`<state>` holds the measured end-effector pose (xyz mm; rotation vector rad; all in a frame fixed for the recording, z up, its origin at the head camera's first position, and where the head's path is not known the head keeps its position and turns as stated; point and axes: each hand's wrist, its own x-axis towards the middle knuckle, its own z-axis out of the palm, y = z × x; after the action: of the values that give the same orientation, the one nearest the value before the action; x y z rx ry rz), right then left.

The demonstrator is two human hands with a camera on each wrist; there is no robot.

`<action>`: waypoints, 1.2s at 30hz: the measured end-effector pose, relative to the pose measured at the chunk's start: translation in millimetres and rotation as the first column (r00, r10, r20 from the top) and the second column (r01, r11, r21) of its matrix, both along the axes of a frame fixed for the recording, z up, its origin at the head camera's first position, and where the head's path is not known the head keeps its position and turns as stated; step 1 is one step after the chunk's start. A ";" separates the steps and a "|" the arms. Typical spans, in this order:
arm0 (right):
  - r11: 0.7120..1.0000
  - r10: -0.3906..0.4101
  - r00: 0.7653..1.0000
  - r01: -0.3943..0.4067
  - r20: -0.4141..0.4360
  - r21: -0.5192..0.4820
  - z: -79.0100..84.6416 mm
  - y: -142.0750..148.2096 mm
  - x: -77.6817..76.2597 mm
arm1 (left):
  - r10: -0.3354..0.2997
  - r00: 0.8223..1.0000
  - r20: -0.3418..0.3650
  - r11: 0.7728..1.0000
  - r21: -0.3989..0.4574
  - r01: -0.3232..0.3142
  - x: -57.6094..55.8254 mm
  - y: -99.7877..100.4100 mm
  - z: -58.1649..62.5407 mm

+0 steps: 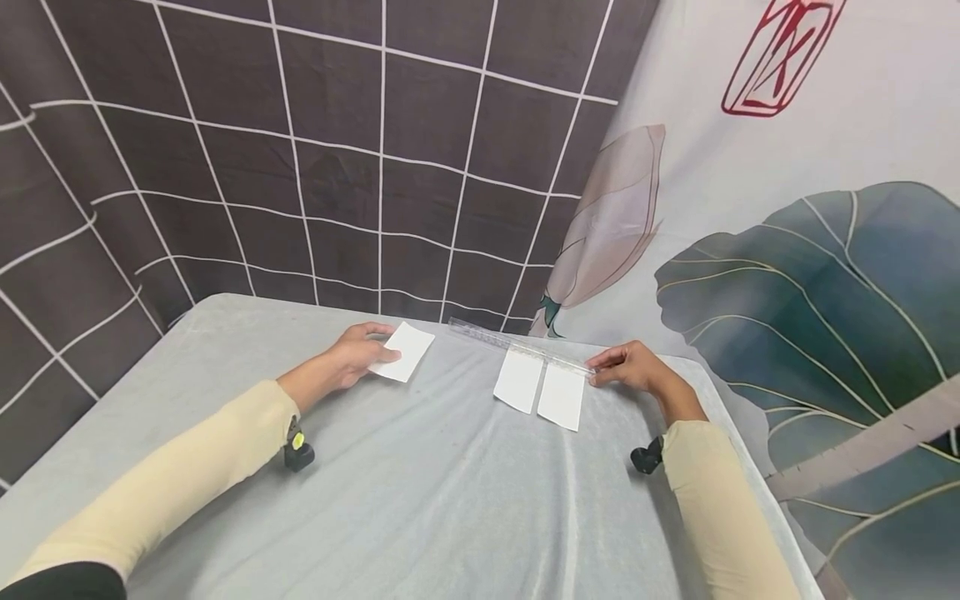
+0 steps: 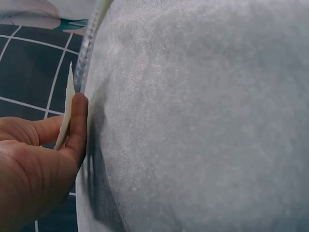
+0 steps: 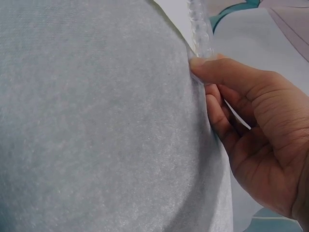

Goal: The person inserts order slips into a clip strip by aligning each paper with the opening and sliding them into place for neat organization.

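Note:
A small white paper card [image 1: 408,352] is pinched between the thumb and fingers of my left hand [image 1: 356,356], tilted above the table; the left wrist view shows the card [image 2: 66,113] nearly edge-on. To its right lies a long clear plastic strip [image 1: 480,335] with a row of bumps, slanting down to the right. My right hand [image 1: 633,367] pinches the strip's right end; in the right wrist view the thumb lies over that end [image 3: 200,29]. Two more white cards, one left [image 1: 519,382] and one right [image 1: 561,396], lie side by side with their upper edges at the strip.
Both hands work over a table with a wrinkled light grey cloth [image 1: 420,492]. Behind the far edge hangs a dark curtain [image 1: 330,183] with a white grid. On the right side is a pale curtain [image 1: 697,192] printed with large leaves.

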<state>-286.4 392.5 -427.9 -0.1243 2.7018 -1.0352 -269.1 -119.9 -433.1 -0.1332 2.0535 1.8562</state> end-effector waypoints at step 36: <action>1.000 -0.011 1.000 0.011 0.008 0.013 0.1 -0.1 1.9 | 0.064 0.997 -0.033 0.995 0.083 -0.061 -12.4 18.8 -17.1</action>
<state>-284.5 392.4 -427.8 -0.1021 2.7043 -1.0185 -281.5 -101.0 -450.2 -0.1456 2.0143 1.9904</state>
